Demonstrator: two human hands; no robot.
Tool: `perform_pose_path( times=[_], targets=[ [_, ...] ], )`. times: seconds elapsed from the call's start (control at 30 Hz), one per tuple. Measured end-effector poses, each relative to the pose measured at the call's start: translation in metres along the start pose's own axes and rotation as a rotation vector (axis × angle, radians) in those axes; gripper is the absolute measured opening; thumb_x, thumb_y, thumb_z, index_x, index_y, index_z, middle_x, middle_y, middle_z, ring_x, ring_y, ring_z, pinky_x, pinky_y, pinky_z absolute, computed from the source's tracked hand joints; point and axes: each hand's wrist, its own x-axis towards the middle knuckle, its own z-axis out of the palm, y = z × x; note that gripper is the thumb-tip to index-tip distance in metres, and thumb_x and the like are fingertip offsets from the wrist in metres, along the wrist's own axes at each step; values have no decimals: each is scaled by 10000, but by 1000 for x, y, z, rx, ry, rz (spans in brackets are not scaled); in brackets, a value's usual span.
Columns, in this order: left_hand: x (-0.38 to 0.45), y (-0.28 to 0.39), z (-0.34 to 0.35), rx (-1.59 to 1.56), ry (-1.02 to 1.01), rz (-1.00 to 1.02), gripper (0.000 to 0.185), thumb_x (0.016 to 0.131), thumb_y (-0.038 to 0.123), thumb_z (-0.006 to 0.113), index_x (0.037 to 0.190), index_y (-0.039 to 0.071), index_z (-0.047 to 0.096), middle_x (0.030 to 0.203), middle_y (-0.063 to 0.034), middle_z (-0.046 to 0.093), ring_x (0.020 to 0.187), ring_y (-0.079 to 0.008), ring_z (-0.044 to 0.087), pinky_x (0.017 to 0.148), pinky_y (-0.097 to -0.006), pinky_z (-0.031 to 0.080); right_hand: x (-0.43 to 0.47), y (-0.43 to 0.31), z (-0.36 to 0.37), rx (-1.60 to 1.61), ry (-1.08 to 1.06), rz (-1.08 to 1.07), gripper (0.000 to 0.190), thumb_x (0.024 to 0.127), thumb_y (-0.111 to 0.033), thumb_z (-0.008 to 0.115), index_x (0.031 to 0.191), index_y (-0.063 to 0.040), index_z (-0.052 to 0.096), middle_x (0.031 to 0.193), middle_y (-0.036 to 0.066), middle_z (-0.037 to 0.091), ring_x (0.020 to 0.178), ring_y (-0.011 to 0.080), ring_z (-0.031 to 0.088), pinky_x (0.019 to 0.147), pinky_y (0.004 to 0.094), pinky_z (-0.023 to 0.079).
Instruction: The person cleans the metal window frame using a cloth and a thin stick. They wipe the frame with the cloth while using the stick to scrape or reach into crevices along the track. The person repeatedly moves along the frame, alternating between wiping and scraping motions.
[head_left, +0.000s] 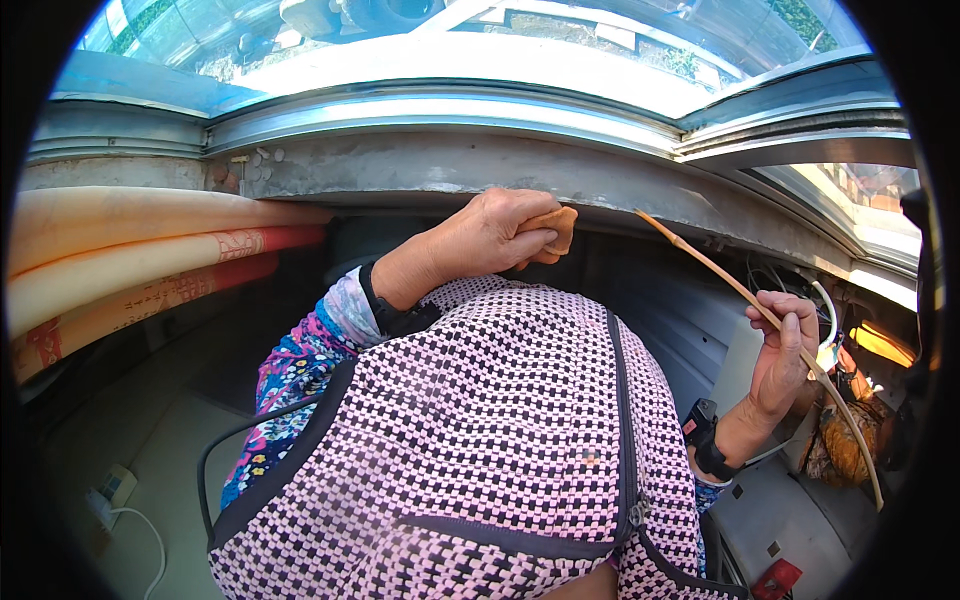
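My left hand (499, 229) is closed around a folded orange-brown piece (559, 228), which may be sandpaper or cloth. It is in front of the worn edge of the grey window sill (450, 166). Over to the right, my right hand (784, 349) pinches a thin bamboo stick (712, 274) between thumb and fingers. The stick slants, its upper tip beside the sill edge and its lower, curved end (855, 427) reaching down past my wrist. The folded piece and the stick are apart. Both wrists wear black straps, the right one with a small device (700, 420).
Long cream rolls (135, 251) with red printing lie at the left. A power socket (116, 486) with a white cable is at lower left. A brown fibrous object (847, 442), a white cable (827, 307) and a red object (778, 579) are at right. Window glass (525, 52) stands beyond the sill.
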Motion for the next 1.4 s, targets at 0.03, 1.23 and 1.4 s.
perform_pose_path(
  times=[0.03, 1.23, 1.4],
  targets=[
    [-1, 3, -1, 23, 26, 10, 94, 950, 105, 657, 963, 14, 637, 832, -116, 677, 647, -232, 680, 604, -353, 553, 2, 2, 3, -21, -19, 6, 210, 1051, -160, 482, 1062, 4, 614, 1049, 156, 702, 852, 196, 705, 777, 289, 540],
    [44, 15, -5, 323, 504, -231, 301, 896, 135, 676, 1168, 8, 650, 1155, -214, 613, 1051, -417, 632, 916, -473, 512, 16, -19, -36, -69, -31, 25, 210, 1029, -99, 452, 1039, 21, 624, 1008, 159, 710, 820, 183, 721, 770, 272, 574],
    [105, 30, 13, 342, 348, -104, 280, 915, 160, 609, 1168, 47, 649, 1172, -215, 624, 1018, -435, 646, 880, -495, 535, -15, -29, 3, -75, -50, 87, 211, 1045, -121, 457, 1018, 22, 609, 982, 160, 711, 785, 184, 708, 741, 278, 561]
  ],
)
